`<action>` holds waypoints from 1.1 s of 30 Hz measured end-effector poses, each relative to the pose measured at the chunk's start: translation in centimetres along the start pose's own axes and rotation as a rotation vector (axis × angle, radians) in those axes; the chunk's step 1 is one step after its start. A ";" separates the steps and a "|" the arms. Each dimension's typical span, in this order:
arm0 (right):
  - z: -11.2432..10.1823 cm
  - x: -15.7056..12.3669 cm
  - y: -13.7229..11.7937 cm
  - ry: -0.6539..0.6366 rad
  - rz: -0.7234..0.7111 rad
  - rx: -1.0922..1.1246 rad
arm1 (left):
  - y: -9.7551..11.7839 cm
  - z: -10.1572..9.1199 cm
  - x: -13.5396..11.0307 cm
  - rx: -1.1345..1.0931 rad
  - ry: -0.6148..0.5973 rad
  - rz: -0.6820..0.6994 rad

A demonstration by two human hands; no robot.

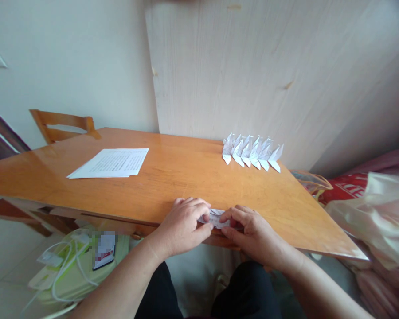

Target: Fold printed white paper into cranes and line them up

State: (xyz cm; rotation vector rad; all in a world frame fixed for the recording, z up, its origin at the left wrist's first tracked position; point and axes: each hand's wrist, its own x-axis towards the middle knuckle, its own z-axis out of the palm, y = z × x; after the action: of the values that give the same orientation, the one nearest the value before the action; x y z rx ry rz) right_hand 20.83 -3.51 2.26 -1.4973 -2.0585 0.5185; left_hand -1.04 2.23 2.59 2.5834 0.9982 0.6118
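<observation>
A small folded piece of printed paper (216, 218) lies at the front edge of the wooden table, between my two hands. My left hand (188, 221) pinches its left end, thumb below and fingers above. At the other end, my right hand (249, 228) grips the paper with bent fingers and thumb. Both hands partly cover the paper, so its full shape is hidden. Toward the back right of the table stand several folded paper figures (250, 153) in close rows, with pointed tips raised.
A stack of printed sheets (111, 163) lies on the left of the wooden table (173, 177). Behind it is a chair (64, 122). Below left, a phone (103, 250) and white cables rest on a pale green stool. Bags (379, 212) crowd the right side.
</observation>
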 end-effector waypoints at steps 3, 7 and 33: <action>-0.1 -0.2 -0.2 -0.028 -0.023 -0.024 | 0.0 -0.2 -0.1 -0.015 -0.016 0.005; 0.1 -0.3 -0.2 -0.031 -0.006 -0.057 | 0.2 -0.2 -0.1 -0.012 -0.012 0.000; 0.3 1.3 -0.7 -0.028 0.157 -0.225 | 0.1 0.0 0.5 -0.015 -0.026 -0.061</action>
State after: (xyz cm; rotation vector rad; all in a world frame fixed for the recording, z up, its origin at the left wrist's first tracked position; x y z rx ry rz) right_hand 19.76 -2.52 2.69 -1.8022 -2.0881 0.3777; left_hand -0.71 2.51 2.76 2.5307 1.0558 0.5667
